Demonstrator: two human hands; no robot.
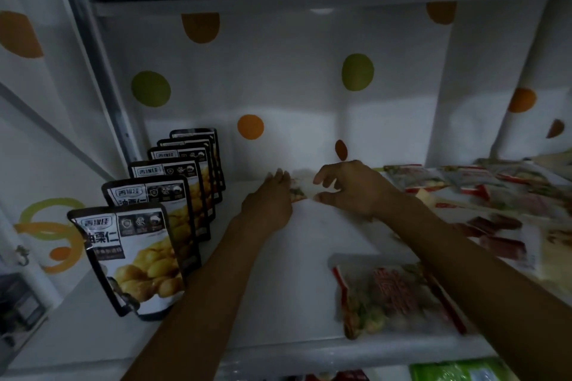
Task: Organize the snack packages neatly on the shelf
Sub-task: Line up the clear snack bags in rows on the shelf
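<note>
Pinching a small snack packet (298, 190) at its 3 o'clock edge, the right hand (349, 189) closes thumb and forefinger on it; the other fingers are loosely bent. The left hand (270, 198) has its fingers straight and pressed together, tips against the packet's 9 o'clock edge. The packet is blurred and partly covered, so it cannot be determined whether it stands or tilts.

Hazards:
- The packet looks thin and light. If released without support at the back, it will probably fall flat.
- The left forearm (201, 288) passes just beside the front chestnut pouch (133, 257). A sideways sweep toward 9 o'clock could topple it, and the upright row behind it would likely follow.
- The right forearm (479, 272) crosses above a flat packet (393, 294). A low withdrawal could drag that packet over the front lip of the shelf (278, 303).
- The light is dim, so edges are hard to judge.

Positions:
- The small snack packet lies between the two hands, touching both, at centre shelf toward 12 o'clock.
- The chestnut pouches (161, 195), six in number, stand in a row running from 7 to 11 o'clock, apart from the left hand.
- The loose snack packets (495, 195) lie flat and overlapping at 3 o'clock, just beside the right hand's wrist.
- The flat packet lies at 5 o'clock, near the shelf's front edge.
</note>
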